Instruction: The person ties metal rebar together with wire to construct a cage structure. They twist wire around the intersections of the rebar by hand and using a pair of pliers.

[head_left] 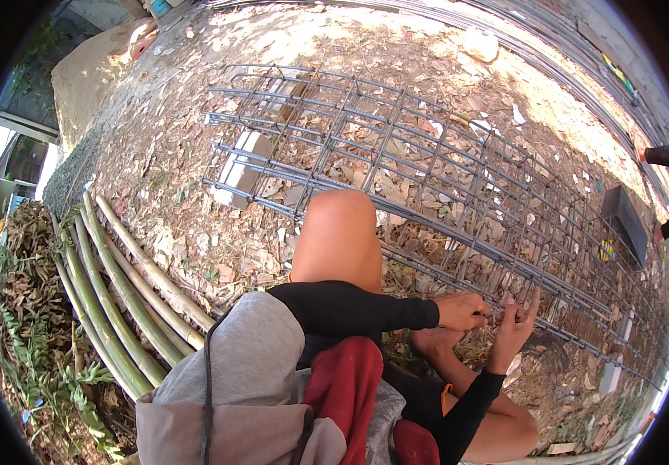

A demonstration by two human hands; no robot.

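My left hand (pixel 462 311) is closed in a pinch beside the near edge of a long rebar cage (pixel 419 205). What its fingertips hold, if anything, is too small to make out. Close by on the right, my right hand (pixel 511 335) has its index finger stretched up toward the bars. Its thumb and other fingers are drawn together near the left fingertips, and anything between them is too fine to name. The cage of dark steel bars and square ties runs from the upper middle to the lower right, past my raised knee.
White blocks (pixel 243 170) lie under the cage's left end. Bamboo poles (pixel 129 298) lie at left beside leafy cuttings (pixel 28 318). A dark rectangular board (pixel 625 225) stands at the cage's right. Another person's dark sleeve (pixel 667 159) shows at the right edge. Dry leaves litter the ground.
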